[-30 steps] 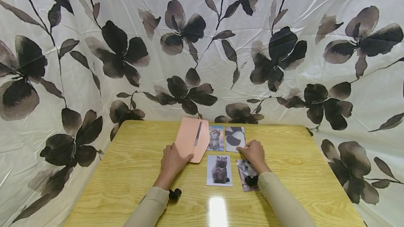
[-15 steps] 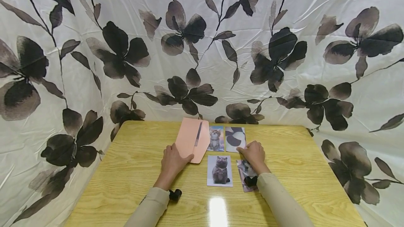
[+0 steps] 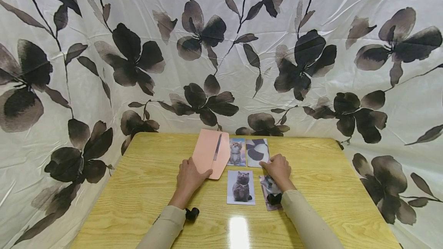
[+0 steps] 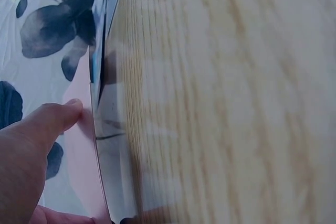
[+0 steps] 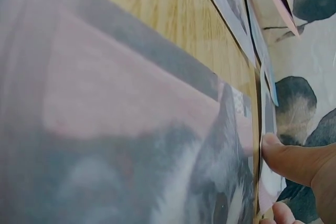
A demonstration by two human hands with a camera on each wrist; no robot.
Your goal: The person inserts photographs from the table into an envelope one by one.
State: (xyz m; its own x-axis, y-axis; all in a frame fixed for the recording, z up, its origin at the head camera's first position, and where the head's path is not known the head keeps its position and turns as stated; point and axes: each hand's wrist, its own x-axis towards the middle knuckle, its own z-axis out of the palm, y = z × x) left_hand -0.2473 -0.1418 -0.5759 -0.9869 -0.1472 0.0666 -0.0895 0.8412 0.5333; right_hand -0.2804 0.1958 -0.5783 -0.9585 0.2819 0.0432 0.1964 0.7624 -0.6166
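Note:
My left hand (image 3: pixel 191 178) grips the near-left part of a pink envelope (image 3: pixel 204 149), its thumb lying on top in the left wrist view. A dark strip runs lengthwise along the envelope. My right hand (image 3: pixel 278 169) pinches the lower right corner of a picture card with black and white patches (image 3: pixel 257 152); the thumb is on its face in the right wrist view. Between envelope and patched card lies a kitten picture card (image 3: pixel 237 152), its left edge beside or under the envelope. A grey cat card (image 3: pixel 240 187) lies nearer. Another cat card (image 3: pixel 265 193) is partly hidden by my right wrist.
All of it lies on a yellow wood-grain table (image 3: pixel 145 187), close to its back edge. Behind hangs a white cloth (image 3: pixel 242 80) printed with dark flowers. A small black camera (image 3: pixel 192 213) sits at my left wrist, and light glares off the near tabletop.
Both hands stay in nearly the same place. The patched card appears to have shifted very slightly left, toward the kitten card.

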